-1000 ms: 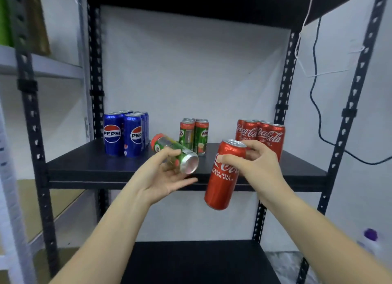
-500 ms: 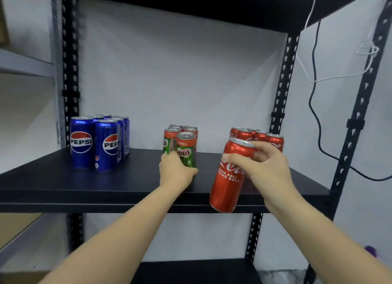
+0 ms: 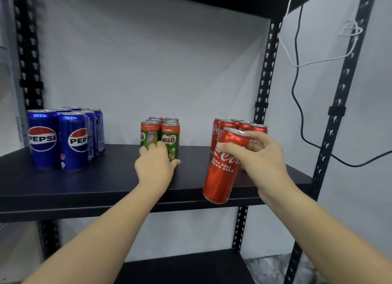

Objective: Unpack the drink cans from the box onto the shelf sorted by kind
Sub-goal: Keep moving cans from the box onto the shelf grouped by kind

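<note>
On the black shelf (image 3: 106,177) stand three groups of cans: blue Pepsi cans (image 3: 59,139) at the left, green Milo cans (image 3: 157,124) in the middle, red Coca-Cola cans (image 3: 237,124) at the right. My left hand (image 3: 156,167) grips the lower part of the front Milo can (image 3: 170,139), which stands upright on the shelf with its group. My right hand (image 3: 258,158) holds a tall red Coca-Cola can (image 3: 224,169) near its top, tilted, in the air in front of the shelf edge and the Coca-Cola group. The box is out of view.
Black perforated uprights (image 3: 263,97) frame the shelf. A black cable (image 3: 297,105) and a white cable (image 3: 318,61) hang on the wall at the right. A lower black shelf (image 3: 180,269) lies below. Bare shelf surface lies between the can groups and along the front.
My left hand brought the Milo can from lying tilted in the air to upright on the shelf in front of the Milo group. My right hand raised the Coca-Cola can nearer its group.
</note>
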